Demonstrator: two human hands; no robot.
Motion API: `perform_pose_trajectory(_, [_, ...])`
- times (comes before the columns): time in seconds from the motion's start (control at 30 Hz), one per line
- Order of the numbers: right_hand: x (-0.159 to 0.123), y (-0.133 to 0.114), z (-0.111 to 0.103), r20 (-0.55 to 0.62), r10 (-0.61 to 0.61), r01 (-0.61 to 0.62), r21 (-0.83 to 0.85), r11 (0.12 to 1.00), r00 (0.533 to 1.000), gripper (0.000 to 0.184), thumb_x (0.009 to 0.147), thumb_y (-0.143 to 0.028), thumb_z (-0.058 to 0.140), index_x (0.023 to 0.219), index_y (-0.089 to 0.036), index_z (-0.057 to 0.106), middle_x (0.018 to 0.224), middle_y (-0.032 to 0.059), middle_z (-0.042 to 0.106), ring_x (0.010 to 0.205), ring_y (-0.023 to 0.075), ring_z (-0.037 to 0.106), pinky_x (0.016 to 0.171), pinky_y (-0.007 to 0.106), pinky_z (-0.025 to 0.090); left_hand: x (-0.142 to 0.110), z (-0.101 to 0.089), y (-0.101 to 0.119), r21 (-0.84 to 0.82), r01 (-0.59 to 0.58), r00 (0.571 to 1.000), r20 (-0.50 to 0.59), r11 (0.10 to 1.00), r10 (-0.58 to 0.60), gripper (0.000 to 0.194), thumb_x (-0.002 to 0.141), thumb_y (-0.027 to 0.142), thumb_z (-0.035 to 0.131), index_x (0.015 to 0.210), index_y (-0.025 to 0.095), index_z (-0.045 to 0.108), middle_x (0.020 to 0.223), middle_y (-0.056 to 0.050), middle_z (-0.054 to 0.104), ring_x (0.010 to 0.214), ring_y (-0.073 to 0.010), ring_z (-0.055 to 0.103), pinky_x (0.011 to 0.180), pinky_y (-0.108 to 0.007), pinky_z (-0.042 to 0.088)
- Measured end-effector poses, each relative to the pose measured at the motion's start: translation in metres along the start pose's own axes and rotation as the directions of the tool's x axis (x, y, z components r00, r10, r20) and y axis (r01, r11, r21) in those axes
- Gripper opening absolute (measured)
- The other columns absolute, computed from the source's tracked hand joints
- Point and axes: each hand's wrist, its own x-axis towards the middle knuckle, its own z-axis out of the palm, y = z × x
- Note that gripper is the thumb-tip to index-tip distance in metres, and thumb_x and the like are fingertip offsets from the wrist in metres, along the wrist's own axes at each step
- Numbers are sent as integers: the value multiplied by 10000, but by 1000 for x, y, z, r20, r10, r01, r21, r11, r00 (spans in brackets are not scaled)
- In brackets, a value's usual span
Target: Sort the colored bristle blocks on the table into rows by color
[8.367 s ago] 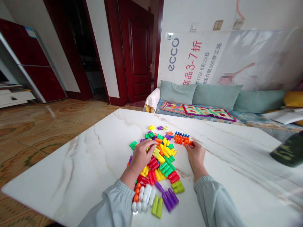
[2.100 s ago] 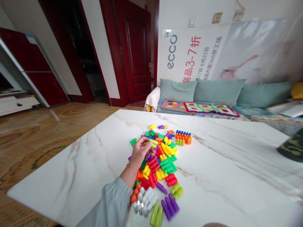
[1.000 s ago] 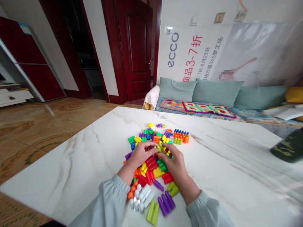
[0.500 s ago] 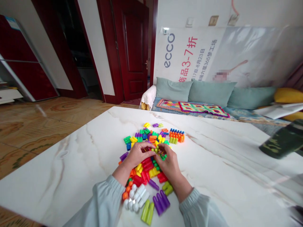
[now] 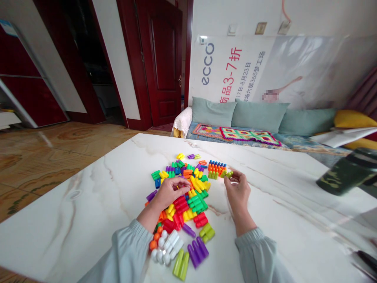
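Note:
A heap of bright plastic building blocks (image 5: 188,196) lies in the middle of a white marble table (image 5: 88,212). My left hand (image 5: 169,192) rests on the heap's left side, fingers curled over the blocks. Off to the right, my right hand (image 5: 237,188) pinches a small light-green block (image 5: 228,174) and holds it against the right end of a joined block assembly (image 5: 216,169) of blue, orange and green rows. Near the front edge lie white (image 5: 165,247), purple (image 5: 198,251) and light-green (image 5: 181,265) pieces.
A dark camouflage-patterned cylinder (image 5: 344,175) stands at the table's right side. Behind the table is a sofa (image 5: 265,125) with teal cushions and a patterned blanket. A red door (image 5: 163,59) and tiled floor (image 5: 44,145) are at the left.
Half a second ago both hands met over the middle of the heap on a small piece. Now my right hand has moved right and away to the block assembly with a green block; my left stayed on the heap.

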Motion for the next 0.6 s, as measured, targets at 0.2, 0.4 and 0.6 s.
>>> perform_pose_trajectory(0.2, [9,26,0,153,145,-92,-306,948,977,248,624,-339,576,832,-202,581,805,76,720,671,208,663,635,305,474,0,1,-1,-4,3,1000,-6,1000,-3,171,750,276,721,870,154,732,837,-58,754,756,-171,692,683,-243,547])
perform_pose_trajectory(0.4, [10,19,6,193,128,-61,-322,945,973,261,640,-320,553,863,-193,600,839,82,728,713,211,671,658,298,467,1,1,0,-6,-4,1000,-1,1000,4,185,746,279,722,869,142,731,850,-70,754,749,-171,689,664,-242,549])
perform_pose_trajectory(0.6, [12,21,10,199,93,-25,-321,947,975,274,648,-294,548,892,-186,607,862,90,728,728,212,670,679,308,475,0,0,6,23,-20,1000,0,1000,20,181,763,288,706,868,143,735,851,-74,753,772,-181,693,657,-244,552])
